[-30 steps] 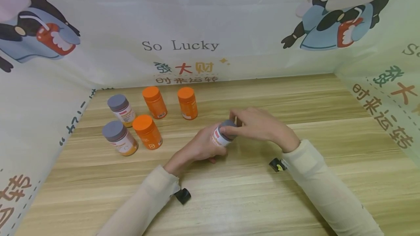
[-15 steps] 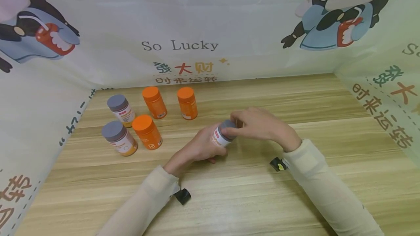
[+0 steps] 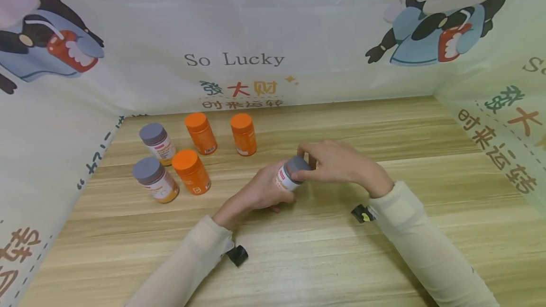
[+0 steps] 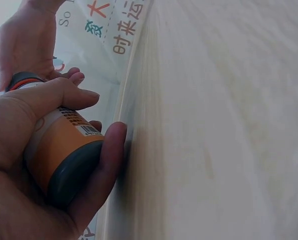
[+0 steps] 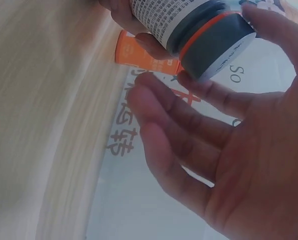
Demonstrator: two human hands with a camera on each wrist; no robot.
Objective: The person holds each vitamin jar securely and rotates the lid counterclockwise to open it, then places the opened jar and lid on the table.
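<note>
My left hand (image 3: 266, 188) holds a supplement bottle (image 3: 285, 180), tilted with its grey cap (image 3: 297, 167) toward the right. In the left wrist view, fingers and thumb wrap its orange lower body (image 4: 59, 147), the dark base in the palm. My right hand (image 3: 337, 162) pinches the cap between thumb and index finger. The right wrist view shows the cap (image 5: 216, 47) with an orange ring at its lower edge, and the other fingers (image 5: 156, 145) held off it, bent. Most of the label is hidden by the left hand.
Left of the hands stand orange bottles with orange caps (image 3: 243, 134), (image 3: 201, 133), (image 3: 192, 172) and two grey-capped bottles (image 3: 158, 143), (image 3: 155, 180). The wood-grain table (image 3: 298, 259) is bounded by a printed white cloth (image 3: 332, 75) at the back and sides.
My right thumb has shifted slightly to the right along the cap, and more of the cap's top shows. The left hand and the bottle have stayed in place.
</note>
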